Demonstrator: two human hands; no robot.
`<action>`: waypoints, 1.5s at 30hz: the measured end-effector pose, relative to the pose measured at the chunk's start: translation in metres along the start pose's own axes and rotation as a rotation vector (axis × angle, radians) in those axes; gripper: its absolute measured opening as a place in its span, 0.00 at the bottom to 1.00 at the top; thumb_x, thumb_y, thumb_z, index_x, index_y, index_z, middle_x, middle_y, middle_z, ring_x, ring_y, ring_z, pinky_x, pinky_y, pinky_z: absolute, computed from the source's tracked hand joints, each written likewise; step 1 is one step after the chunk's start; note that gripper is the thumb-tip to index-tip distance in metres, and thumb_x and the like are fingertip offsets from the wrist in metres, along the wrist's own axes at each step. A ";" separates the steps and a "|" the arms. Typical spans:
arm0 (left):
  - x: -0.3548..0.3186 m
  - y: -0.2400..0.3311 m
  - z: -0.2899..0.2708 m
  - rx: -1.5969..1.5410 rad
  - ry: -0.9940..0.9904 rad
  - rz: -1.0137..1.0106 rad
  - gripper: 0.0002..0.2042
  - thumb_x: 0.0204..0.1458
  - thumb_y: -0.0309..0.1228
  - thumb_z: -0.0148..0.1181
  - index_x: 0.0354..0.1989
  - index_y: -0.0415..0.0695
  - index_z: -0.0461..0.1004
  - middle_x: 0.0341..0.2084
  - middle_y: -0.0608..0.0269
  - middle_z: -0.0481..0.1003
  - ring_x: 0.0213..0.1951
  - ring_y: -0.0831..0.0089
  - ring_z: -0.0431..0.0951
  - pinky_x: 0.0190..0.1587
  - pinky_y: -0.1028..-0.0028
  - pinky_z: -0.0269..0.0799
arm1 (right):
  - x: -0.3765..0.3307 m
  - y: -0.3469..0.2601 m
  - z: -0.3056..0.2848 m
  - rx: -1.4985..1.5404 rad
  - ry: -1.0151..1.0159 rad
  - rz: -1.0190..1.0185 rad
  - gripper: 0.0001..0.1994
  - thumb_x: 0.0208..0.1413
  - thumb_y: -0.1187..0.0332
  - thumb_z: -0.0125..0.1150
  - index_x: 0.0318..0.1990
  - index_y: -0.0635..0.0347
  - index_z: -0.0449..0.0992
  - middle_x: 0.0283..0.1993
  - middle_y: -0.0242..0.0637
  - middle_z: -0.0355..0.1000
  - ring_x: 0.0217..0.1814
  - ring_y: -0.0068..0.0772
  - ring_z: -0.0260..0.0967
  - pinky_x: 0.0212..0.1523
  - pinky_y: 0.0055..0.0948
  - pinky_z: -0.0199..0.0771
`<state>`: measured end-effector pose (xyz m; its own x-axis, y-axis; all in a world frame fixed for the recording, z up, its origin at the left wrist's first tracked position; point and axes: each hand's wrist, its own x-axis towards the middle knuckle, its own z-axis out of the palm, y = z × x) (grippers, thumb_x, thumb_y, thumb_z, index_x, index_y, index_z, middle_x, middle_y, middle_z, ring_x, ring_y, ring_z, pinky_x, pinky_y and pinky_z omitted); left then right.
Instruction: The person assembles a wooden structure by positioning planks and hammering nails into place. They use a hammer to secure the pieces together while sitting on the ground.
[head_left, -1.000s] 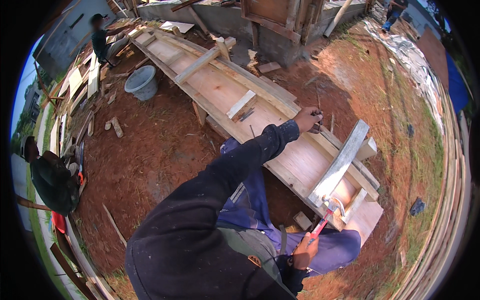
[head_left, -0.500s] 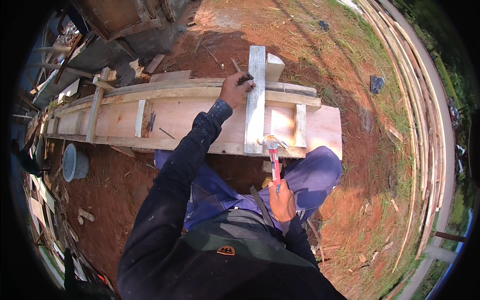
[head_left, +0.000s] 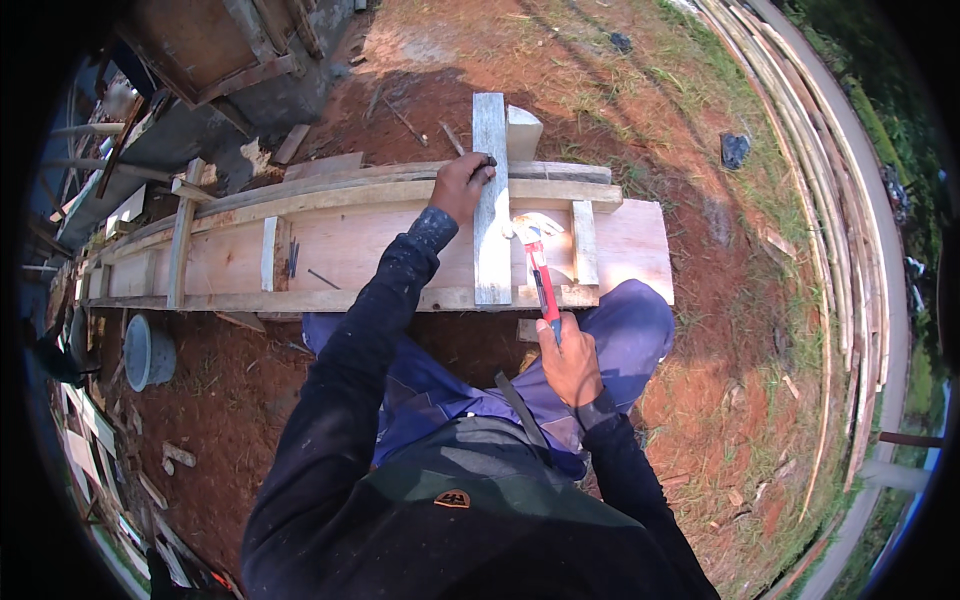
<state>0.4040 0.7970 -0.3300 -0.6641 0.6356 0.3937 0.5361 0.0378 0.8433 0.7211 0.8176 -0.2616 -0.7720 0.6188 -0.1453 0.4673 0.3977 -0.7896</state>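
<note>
Gripping one red-handled hammer (head_left: 535, 270) in the clenched right hand (head_left: 570, 362). Pinning one grey batten (head_left: 490, 200) with left hand (head_left: 462, 185) fingers curled, crossing one long plank form (head_left: 350, 245) carrying three other cleats. Sitting beside: one grey bucket (head_left: 148, 352), contents unclear.

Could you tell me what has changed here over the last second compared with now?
The view swung round, so the long wooden form now lies crosswise. The right hand brought the hammer forward over the boards. The left hand stayed on the grey plank; the hammer stayed gripped.

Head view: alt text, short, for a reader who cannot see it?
Looking down, the right hand grips a red-handled hammer over a long wooden form on red soil, while the left hand holds a grey cross plank.
</note>
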 end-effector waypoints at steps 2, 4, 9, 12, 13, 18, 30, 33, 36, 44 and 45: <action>-0.002 0.007 0.002 0.070 0.019 0.062 0.06 0.56 0.23 0.59 0.40 0.35 0.75 0.33 0.54 0.78 0.36 0.67 0.80 0.42 0.71 0.74 | 0.023 -0.016 -0.009 -0.006 0.160 -0.203 0.12 0.63 0.64 0.55 0.38 0.66 0.68 0.25 0.59 0.70 0.30 0.66 0.69 0.28 0.51 0.64; -0.004 0.012 0.002 0.127 0.041 0.114 0.07 0.55 0.24 0.60 0.40 0.36 0.76 0.33 0.51 0.78 0.36 0.62 0.80 0.42 0.69 0.73 | 0.044 -0.041 -0.022 -0.009 0.210 -0.271 0.11 0.64 0.65 0.55 0.40 0.66 0.68 0.24 0.58 0.70 0.29 0.66 0.69 0.27 0.50 0.64; -0.006 0.010 0.001 0.136 0.080 0.132 0.08 0.55 0.25 0.61 0.41 0.37 0.76 0.34 0.49 0.79 0.37 0.57 0.80 0.41 0.67 0.73 | 0.072 -0.070 -0.032 -0.048 0.196 -0.319 0.12 0.63 0.65 0.55 0.39 0.67 0.65 0.25 0.61 0.70 0.31 0.69 0.70 0.30 0.57 0.67; -0.003 0.012 0.003 0.133 0.066 0.078 0.08 0.54 0.25 0.61 0.42 0.37 0.77 0.35 0.49 0.79 0.38 0.58 0.81 0.42 0.67 0.73 | 0.094 -0.044 -0.018 -0.289 0.068 -0.273 0.14 0.63 0.62 0.54 0.39 0.68 0.65 0.25 0.62 0.71 0.31 0.68 0.71 0.31 0.57 0.68; -0.003 0.011 0.003 0.106 0.071 0.083 0.08 0.54 0.25 0.61 0.42 0.37 0.76 0.35 0.48 0.79 0.38 0.55 0.81 0.41 0.66 0.73 | 0.096 -0.040 -0.017 -0.320 0.025 -0.257 0.16 0.64 0.60 0.53 0.39 0.69 0.66 0.25 0.62 0.71 0.31 0.67 0.72 0.31 0.57 0.69; -0.008 0.005 0.005 0.053 0.131 0.106 0.08 0.54 0.24 0.61 0.41 0.36 0.77 0.34 0.46 0.79 0.37 0.52 0.80 0.41 0.64 0.74 | 0.092 -0.076 -0.036 -0.221 0.137 -0.343 0.16 0.63 0.60 0.54 0.39 0.68 0.66 0.25 0.60 0.71 0.30 0.65 0.72 0.30 0.55 0.69; -0.009 -0.003 0.005 -0.029 0.125 -0.075 0.12 0.53 0.26 0.64 0.45 0.36 0.76 0.36 0.54 0.80 0.42 0.66 0.81 0.46 0.68 0.74 | 0.098 -0.055 -0.017 -0.357 0.028 -0.288 0.16 0.63 0.59 0.53 0.38 0.67 0.66 0.24 0.58 0.71 0.28 0.65 0.72 0.30 0.57 0.70; -0.032 0.013 0.007 -0.116 0.357 -0.073 0.17 0.54 0.27 0.61 0.51 0.35 0.72 0.42 0.49 0.77 0.44 0.61 0.79 0.49 0.68 0.75 | 0.078 -0.120 -0.049 -0.124 0.234 -0.492 0.13 0.63 0.63 0.57 0.39 0.67 0.67 0.22 0.57 0.69 0.27 0.64 0.71 0.27 0.51 0.66; -0.070 0.021 0.011 -0.143 0.374 -0.376 0.20 0.54 0.27 0.61 0.54 0.32 0.69 0.46 0.47 0.74 0.47 0.63 0.78 0.51 0.69 0.74 | 0.072 -0.151 -0.065 0.152 0.489 -0.693 0.14 0.64 0.62 0.56 0.41 0.66 0.67 0.19 0.44 0.68 0.19 0.43 0.70 0.22 0.36 0.65; -0.110 0.034 0.037 -0.044 0.181 -0.488 0.22 0.65 0.42 0.43 0.53 0.34 0.68 0.40 0.30 0.75 0.47 0.36 0.74 0.49 0.52 0.70 | 0.089 -0.006 0.006 -0.428 0.038 -0.118 0.17 0.64 0.58 0.52 0.39 0.67 0.67 0.26 0.62 0.72 0.33 0.68 0.73 0.34 0.57 0.71; -0.107 0.039 0.033 -0.064 0.164 -0.488 0.21 0.65 0.41 0.43 0.53 0.35 0.69 0.40 0.30 0.75 0.46 0.35 0.74 0.49 0.51 0.70 | 0.090 -0.025 -0.009 -0.352 0.088 -0.212 0.16 0.64 0.59 0.53 0.38 0.67 0.67 0.26 0.61 0.72 0.33 0.67 0.73 0.33 0.56 0.70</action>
<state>0.5132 0.7560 -0.3515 -0.9047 0.4261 -0.0032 0.1140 0.2493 0.9617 0.6434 0.8691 -0.2495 -0.8340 0.5482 0.0622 0.4328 0.7199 -0.5426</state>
